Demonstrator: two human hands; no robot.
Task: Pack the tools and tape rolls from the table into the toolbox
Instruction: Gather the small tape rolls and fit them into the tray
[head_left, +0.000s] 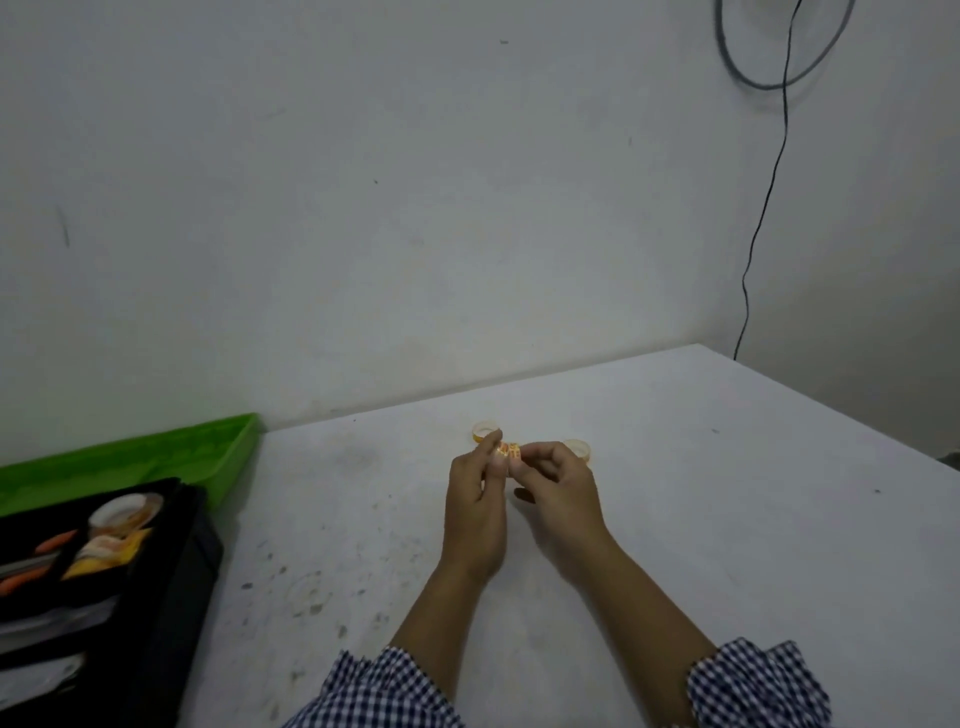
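Between your fingertips, above the middle of the stained white table (727, 519), sits a small orange-and-white printed tape roll (508, 451). Your left hand (475, 512) pinches it from the left, thumb and forefinger curled onto it. Your right hand (558, 499) pinches it from the right the same way, with the remaining fingers folded loosely below. Whether the roll is lifted clear of the surface cannot be told from this angle.

Just behind your left fingertips, a small yellow-rimmed tape roll (487, 431) lies flat on the table. Just behind your right knuckles lies a pale cream tape roll (577, 448), partly hidden by that hand.

Both forearms reach in from the bottom edge, with blue-and-white checked sleeves (384, 686) pushed back towards the elbows.

Well to your left, at the table's edge, the black toolbox (171, 597) stands open. In its top compartments you can see a wide white tape roll (124, 512), a yellow packet (109, 553) just in front of it, and orange-handled tools (52, 543) to the left, too blurred to name. Behind the toolbox rests a bright green plastic piece (156, 452); you cannot tell whether it is a lid or a separate tray. A thin black cable (763, 208) hangs down the white wall beyond the table's far right corner.
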